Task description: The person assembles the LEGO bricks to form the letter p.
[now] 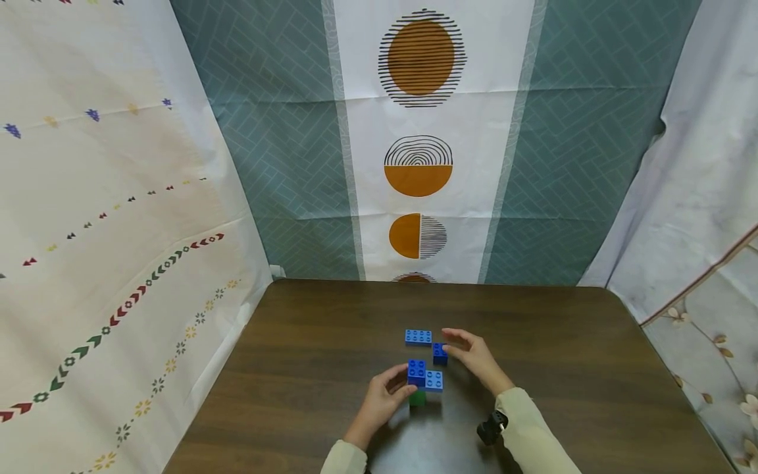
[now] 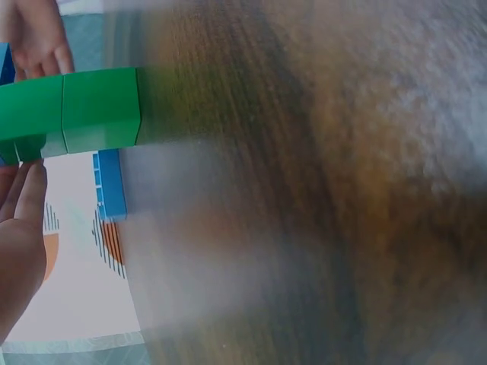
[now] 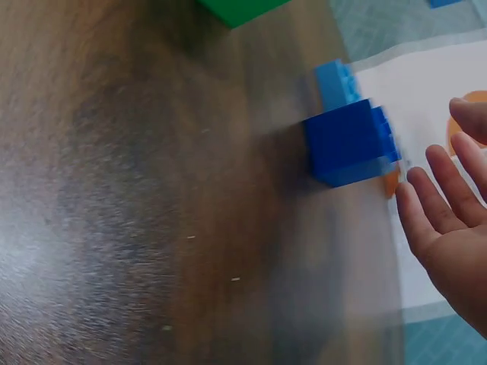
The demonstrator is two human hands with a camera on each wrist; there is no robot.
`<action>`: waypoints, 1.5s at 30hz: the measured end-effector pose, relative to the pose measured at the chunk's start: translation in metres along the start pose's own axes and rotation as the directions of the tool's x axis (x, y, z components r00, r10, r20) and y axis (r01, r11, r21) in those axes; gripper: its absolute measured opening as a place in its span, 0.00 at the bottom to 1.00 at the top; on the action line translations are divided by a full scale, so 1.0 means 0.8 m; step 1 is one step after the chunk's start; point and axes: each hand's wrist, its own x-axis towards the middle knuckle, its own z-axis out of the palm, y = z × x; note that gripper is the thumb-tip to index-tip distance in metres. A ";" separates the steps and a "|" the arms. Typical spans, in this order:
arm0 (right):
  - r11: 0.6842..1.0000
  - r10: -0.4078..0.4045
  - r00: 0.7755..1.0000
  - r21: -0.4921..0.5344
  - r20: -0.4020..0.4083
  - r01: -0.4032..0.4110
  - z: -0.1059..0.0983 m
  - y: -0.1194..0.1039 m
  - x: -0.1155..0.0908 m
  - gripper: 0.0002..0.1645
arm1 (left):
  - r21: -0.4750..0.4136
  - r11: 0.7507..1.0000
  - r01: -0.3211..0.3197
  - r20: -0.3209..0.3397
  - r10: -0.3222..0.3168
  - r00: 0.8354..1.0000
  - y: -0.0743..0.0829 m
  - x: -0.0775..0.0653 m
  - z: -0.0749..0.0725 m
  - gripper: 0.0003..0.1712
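Note:
In the head view my left hand [image 1: 383, 400] holds a small stack of toy building bricks by its left side, thumb and fingers about it. On top are a dark blue brick [image 1: 416, 372] and a light blue brick [image 1: 434, 381], above a green part [image 1: 417, 399]. The left wrist view shows green bricks [image 2: 99, 110] side by side. My right hand [image 1: 476, 359] is beside a separate dark blue brick [image 1: 439, 353] on the table. Its fingers are spread, apart from that brick [image 3: 346, 144] in the right wrist view.
A light blue brick [image 1: 418, 337] lies on the brown wooden table [image 1: 308, 368], behind the separate dark blue one. A patterned cloth [image 1: 296, 164] hangs at the table's far edge, with pale curtains [image 1: 118, 263] on both sides. A black device [image 1: 491, 428] is on my right wrist.

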 end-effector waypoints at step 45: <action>0.999 0.010 0.999 -0.051 -0.048 -0.013 0.000 0.002 -0.014 0.22 | 0.010 1.000 0.012 -0.023 -0.012 1.000 0.001 0.001 0.003 0.22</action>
